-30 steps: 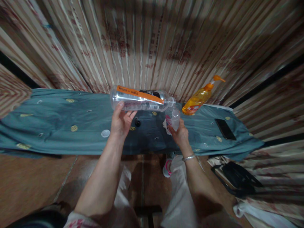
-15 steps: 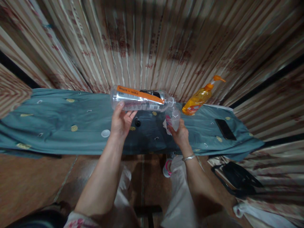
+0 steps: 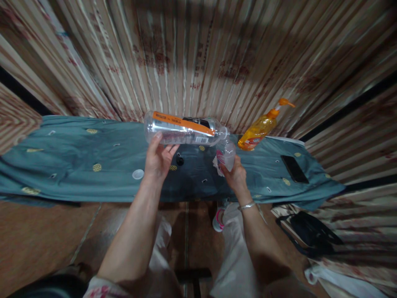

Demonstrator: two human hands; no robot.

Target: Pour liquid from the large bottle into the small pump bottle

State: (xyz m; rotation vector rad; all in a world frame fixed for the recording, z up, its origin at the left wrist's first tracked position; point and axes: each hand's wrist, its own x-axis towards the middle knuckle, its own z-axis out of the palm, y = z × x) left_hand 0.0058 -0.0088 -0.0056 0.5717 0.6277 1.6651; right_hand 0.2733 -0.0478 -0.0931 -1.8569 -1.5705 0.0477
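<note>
My left hand (image 3: 159, 159) grips the base end of a large clear plastic bottle (image 3: 182, 129) with an orange, silver and black label. The bottle lies nearly level in the air, its mouth pointing right. Below that mouth, my right hand (image 3: 235, 174) is closed around a smaller clear bottle (image 3: 229, 154) with a pink and white label. The small bottle's top end is at or very near the big bottle's mouth; whether they touch I cannot tell. On the cloth below lie a small black cap (image 3: 180, 160) and a round white lid (image 3: 138, 174).
A yellow pump bottle (image 3: 257, 131) with an orange head stands behind my right hand. A black phone (image 3: 294, 169) lies on the right of the teal cloth (image 3: 68, 153). A pleated curtain (image 3: 173, 54) hangs behind. On the floor at right is a black bag (image 3: 313, 231).
</note>
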